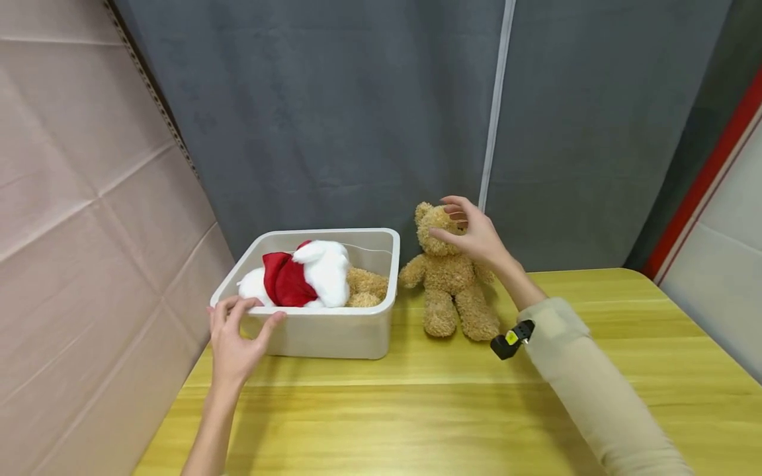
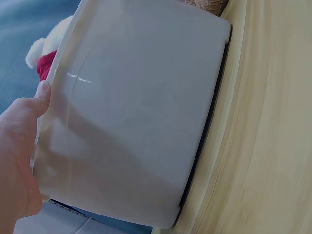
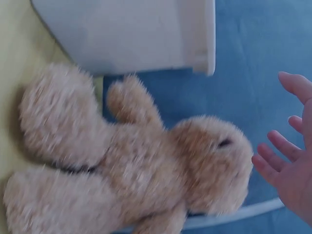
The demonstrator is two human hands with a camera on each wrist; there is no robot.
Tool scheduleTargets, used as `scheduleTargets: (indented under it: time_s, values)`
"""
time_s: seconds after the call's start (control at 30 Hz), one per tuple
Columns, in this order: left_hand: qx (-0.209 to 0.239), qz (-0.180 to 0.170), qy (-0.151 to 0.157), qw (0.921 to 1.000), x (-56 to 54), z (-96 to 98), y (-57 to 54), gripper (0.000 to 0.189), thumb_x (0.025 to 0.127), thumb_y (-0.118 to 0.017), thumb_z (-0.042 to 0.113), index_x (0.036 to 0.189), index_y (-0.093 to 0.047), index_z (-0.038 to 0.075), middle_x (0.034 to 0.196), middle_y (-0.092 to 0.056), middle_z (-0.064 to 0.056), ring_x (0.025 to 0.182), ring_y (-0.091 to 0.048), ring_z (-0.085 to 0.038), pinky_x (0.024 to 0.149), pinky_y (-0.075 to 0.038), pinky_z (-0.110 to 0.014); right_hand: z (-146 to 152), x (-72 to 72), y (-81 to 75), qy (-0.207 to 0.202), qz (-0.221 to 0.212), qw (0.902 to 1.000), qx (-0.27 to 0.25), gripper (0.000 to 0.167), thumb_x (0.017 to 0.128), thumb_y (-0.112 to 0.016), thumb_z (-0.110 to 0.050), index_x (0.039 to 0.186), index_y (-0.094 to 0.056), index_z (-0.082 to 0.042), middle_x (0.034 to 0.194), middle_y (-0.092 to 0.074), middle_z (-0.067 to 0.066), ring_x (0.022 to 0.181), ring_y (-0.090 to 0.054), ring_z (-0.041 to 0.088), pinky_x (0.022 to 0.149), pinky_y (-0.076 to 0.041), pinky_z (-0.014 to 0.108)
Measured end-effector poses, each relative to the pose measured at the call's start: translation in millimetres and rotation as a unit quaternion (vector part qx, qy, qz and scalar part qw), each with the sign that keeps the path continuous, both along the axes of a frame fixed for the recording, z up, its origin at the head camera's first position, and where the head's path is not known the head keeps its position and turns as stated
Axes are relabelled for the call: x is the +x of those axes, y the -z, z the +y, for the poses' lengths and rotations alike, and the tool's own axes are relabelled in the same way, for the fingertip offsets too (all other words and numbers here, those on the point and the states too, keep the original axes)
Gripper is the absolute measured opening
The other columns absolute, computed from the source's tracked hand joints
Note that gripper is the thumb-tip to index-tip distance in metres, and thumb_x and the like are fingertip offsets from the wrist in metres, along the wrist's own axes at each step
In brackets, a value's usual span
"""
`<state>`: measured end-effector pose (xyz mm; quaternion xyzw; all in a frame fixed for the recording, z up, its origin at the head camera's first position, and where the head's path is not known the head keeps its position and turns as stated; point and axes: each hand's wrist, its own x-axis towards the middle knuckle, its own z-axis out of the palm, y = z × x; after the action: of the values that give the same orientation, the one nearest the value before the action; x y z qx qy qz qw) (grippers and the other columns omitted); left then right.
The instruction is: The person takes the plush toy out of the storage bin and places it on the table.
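Gripping the pale bin by its rim left of centre with our left hand, we hold our right hand empty, thumb and fingers parted, near the teddy bear just right of centre, which a careless nudge to its head could topple.

Bin: off-white, plain
Clothed plush: white
Garment: red
Partly hidden plush: golden tan
Bear: golden tan
Table: yellow, streaked wood grain
Curtain: slate grey in the head view, bluer in both wrist views; 1 pale stripe
Sleeve: beige
Wrist device: black, 1 yellow patch
Left wall: pale pink, crease lines
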<state>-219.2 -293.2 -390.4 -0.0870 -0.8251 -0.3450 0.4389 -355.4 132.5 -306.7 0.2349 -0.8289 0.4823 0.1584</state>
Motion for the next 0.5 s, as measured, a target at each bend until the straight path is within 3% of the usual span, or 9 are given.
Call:
scheduleTargets:
  time_s: [0.23,0.5]
  values:
    - [0.005,0.007,0.004,1.0000,-1.6,3.2,-0.3,0.034,0.071,-0.090,0.011,0.097,-0.068,0.004,0.108,-0.055,-0.019,0.111,-0.052,-0.034,0.121,-0.002,-0.064,-26,5.7,-20.0,-0.038,0.024,0.9990,-0.001,0.065,0.088,-0.078,-0.023,0.144,-0.048,-0.006,0.133,-0.055,0.020,0.126,-0.050,0.039,0.108,-0.042,0.054]
    - [0.007,0.018,0.002,0.9998,-2.6,6.5,0.3,0.035,0.070,-0.090,0.011,0.095,-0.068,0.004,0.105,-0.054,-0.019,0.109,-0.052,-0.034,0.121,-0.001,-0.064,-60,16.5,-39.5,-0.077,0.063,0.9949,0.020,0.061,0.087,-0.079,-0.026,0.140,-0.053,-0.009,0.129,-0.059,0.012,0.122,-0.054,0.029,0.104,-0.046,0.047]
